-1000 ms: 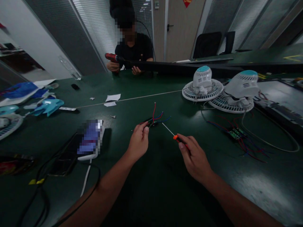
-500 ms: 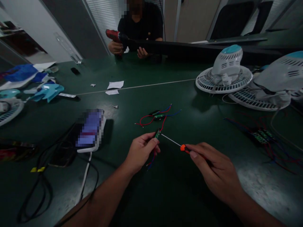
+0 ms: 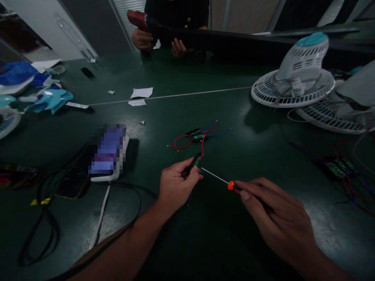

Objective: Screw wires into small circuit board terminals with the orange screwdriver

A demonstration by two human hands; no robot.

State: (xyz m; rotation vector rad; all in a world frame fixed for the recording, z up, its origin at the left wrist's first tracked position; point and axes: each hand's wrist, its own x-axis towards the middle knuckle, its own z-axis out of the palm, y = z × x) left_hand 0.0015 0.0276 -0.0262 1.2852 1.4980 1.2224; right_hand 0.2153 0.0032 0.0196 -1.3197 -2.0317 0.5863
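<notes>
My left hand (image 3: 175, 183) is closed on a small green circuit board (image 3: 197, 160) with red and blue wires hanging from it. My right hand (image 3: 275, 214) grips a thin screwdriver (image 3: 231, 185) with an orange collar. The screwdriver's metal tip touches the board just right of my left fingers. A second small board with red and blue wires (image 3: 197, 136) lies on the dark green table (image 3: 181, 242) just beyond my hands.
Two white fans with teal caps (image 3: 295, 74) lie face down at right, more wired boards (image 3: 340, 168) near them. A phone on a white stand (image 3: 107, 154) and black cables (image 3: 43, 218) sit at left. Across the table a person holds a red drill (image 3: 137, 19).
My left hand lifted one board off the table and drew it nearer, leaving the other board behind. The screwdriver tip followed to it. The view tilted down and closer.
</notes>
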